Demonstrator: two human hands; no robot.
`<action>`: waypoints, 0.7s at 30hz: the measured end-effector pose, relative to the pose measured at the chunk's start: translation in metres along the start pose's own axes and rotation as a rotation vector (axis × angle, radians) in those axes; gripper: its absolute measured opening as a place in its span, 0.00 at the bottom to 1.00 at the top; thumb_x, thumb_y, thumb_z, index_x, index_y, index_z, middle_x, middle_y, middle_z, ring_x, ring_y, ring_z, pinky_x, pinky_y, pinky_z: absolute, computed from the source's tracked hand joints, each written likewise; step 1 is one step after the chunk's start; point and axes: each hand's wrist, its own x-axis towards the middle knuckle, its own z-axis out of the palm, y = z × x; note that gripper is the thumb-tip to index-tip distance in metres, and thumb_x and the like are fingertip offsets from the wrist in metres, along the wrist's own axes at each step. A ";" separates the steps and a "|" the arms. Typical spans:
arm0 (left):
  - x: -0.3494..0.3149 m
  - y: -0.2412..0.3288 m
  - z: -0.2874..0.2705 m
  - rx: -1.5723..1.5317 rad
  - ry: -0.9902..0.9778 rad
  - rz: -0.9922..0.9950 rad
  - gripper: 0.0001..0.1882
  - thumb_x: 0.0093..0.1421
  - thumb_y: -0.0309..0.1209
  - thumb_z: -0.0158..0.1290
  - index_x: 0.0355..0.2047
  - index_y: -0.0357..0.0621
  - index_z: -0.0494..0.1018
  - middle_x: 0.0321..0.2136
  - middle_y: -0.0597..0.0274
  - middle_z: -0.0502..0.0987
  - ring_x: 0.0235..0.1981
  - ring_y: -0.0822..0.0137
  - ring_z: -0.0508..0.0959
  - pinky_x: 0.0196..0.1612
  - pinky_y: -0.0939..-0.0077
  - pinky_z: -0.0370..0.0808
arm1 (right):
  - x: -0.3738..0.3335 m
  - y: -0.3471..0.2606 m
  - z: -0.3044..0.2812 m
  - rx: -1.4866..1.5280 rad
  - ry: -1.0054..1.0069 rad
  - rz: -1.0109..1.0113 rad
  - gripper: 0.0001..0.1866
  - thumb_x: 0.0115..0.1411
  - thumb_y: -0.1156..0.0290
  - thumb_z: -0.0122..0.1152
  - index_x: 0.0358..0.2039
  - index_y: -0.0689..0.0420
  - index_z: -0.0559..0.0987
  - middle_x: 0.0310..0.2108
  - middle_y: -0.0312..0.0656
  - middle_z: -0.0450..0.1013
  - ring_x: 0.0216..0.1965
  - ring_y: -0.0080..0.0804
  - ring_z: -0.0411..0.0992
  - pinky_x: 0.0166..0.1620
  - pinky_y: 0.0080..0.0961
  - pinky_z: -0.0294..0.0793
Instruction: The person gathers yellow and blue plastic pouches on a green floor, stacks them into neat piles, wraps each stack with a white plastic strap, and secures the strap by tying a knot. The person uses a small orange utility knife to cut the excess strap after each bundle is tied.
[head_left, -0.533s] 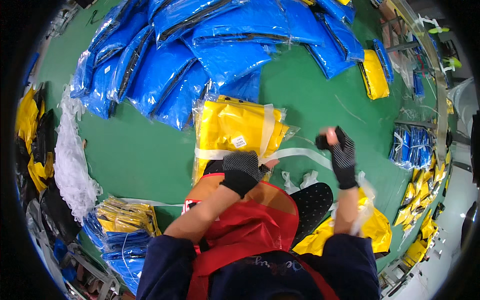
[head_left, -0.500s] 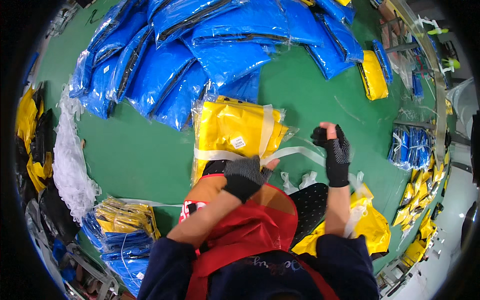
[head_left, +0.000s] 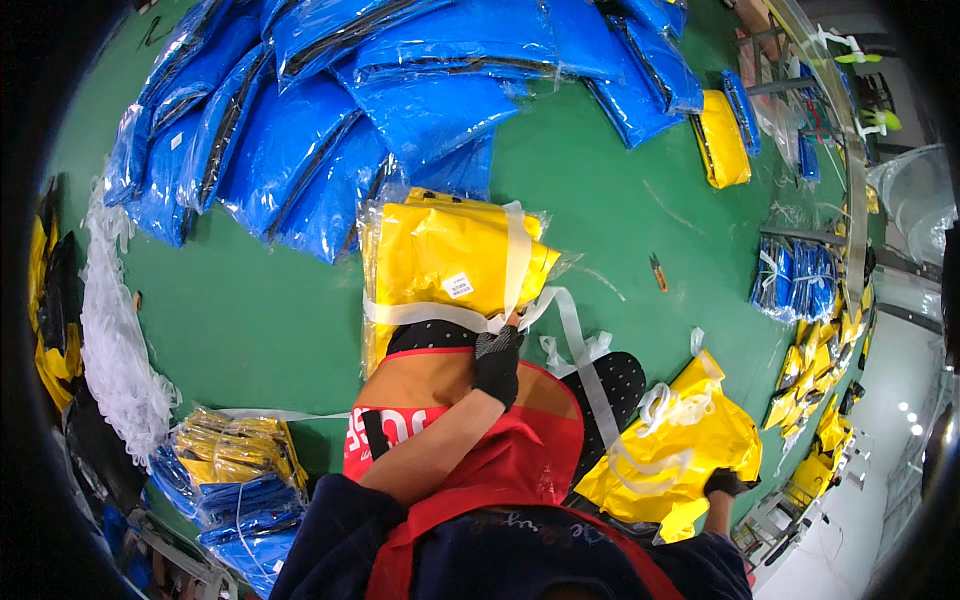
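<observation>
In front of me lies a stack of folded yellow sheets in clear plastic, with a white label on top. A white strap runs across the stack and another length goes up over it. My left hand, in a black fingerless glove with grey dots, is closed on the white strap where the lengths cross at the near edge. From there the loose strap trails right and down. My right hand is at the edge of a crumpled yellow sheet that carries a bundle of white strap; its fingers are mostly hidden.
Large blue plastic-wrapped packs spread across the far side of the green floor. Small orange snips lie right of the stack. Tied blue bundles are at right, white strap heaps at left, and yellow and blue packs near left.
My right hand has moved from beside the strap down to the crumpled yellow sheet, uncovering the orange snips. My left hand has turned upright and closed on the strap crossing. The view has shifted slightly.
</observation>
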 end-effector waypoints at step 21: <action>-0.082 0.111 -0.045 0.295 -0.319 0.312 0.16 0.61 0.42 0.43 0.32 0.40 0.71 0.20 0.66 0.71 0.21 0.76 0.68 0.27 0.82 0.66 | -0.142 -0.241 -0.329 2.086 -0.817 -1.467 0.28 0.61 0.49 0.40 0.24 0.62 0.76 0.21 0.41 0.71 0.24 0.25 0.68 0.29 0.20 0.70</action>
